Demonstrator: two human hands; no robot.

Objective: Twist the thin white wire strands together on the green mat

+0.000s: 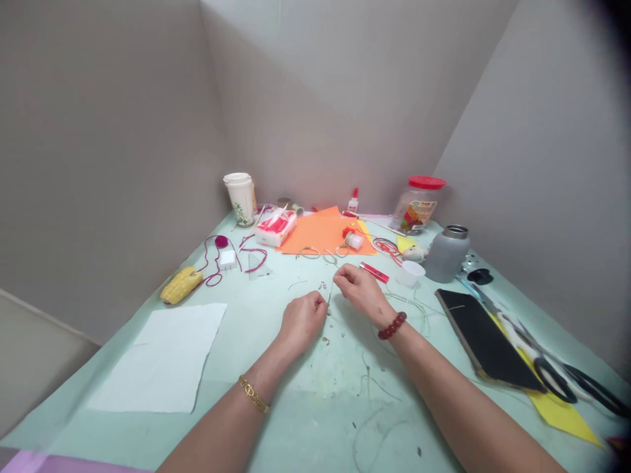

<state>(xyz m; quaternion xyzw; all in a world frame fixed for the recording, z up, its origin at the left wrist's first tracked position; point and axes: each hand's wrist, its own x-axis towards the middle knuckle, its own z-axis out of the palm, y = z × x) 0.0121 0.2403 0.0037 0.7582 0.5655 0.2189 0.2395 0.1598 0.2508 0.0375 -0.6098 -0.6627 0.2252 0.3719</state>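
green, threadlike cord (330, 297) between left hand (303, 320) and right hand (359, 290), fingers (319, 304) pinched around it

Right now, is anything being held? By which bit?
The left hand seems to pinch a thin strand; which part, and whether the right hand grips it too, I can't tell.

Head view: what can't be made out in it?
All in the head view:
Left hand: its own curled fingers hide what, if anything, it pinches.
Right hand: fingertips blurred; anything held there is too fine to identify.
Small bits near the hands: too small to name.
Jar label: print too small and blurred to read.
Yellow paper: partly covered by the black phone.
Purple surface: cut off by the bottom edge.
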